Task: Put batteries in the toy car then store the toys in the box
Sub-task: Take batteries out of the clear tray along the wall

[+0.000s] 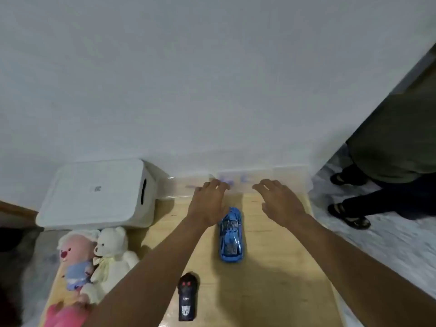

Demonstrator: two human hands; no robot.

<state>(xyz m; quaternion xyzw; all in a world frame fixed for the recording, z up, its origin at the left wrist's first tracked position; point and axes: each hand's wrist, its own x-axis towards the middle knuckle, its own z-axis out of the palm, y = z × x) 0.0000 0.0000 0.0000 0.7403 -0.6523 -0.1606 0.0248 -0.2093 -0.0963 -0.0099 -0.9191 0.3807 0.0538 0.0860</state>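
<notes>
head view, blue toy car (230, 234) lengthwise, nose toward wall (212, 79)

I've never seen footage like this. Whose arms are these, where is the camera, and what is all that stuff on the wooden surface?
The single picture comes from a camera worn on a person's head, looking down at their own bare arms. The left hand and right hand reach toward a clear plastic container by the wall; neither holds anything. On the wooden board lie a blue toy car and its black remote. At the left sit a white teddy, a pink plush and a closed white box.
</notes>
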